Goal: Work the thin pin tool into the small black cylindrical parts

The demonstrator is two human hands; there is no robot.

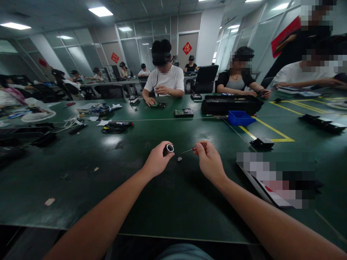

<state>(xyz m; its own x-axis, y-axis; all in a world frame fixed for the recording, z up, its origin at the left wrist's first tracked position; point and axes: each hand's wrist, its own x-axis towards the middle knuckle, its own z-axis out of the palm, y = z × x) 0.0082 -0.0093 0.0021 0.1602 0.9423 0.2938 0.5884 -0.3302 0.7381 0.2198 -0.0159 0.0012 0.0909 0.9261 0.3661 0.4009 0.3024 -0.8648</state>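
My left hand (pixel 158 158) is closed around a dark cylindrical part (pixel 169 148), whose pale-rimmed round end faces me and to the right. Opposite it, my right hand (pixel 208 159) grips a screwdriver (pixel 188 150) with a reddish handle mostly covered by my fingers. The thin shaft points left toward the cylinder, its tip a short way apart from it. Between the two hands, a small silvery piece (pixel 179 159) lies on the green tabletop (pixel 173 202). What the piece is, I cannot make out.
Right of my right arm sits a partly blurred box (pixel 267 189), with a small black part (pixel 262 143) behind it. Farther off are a blue bin (pixel 240 118), a long black housing (pixel 232 104), a circuit-board device (pixel 184 113) and coiled black cable (pixel 115 127). Co-workers sit across the table.
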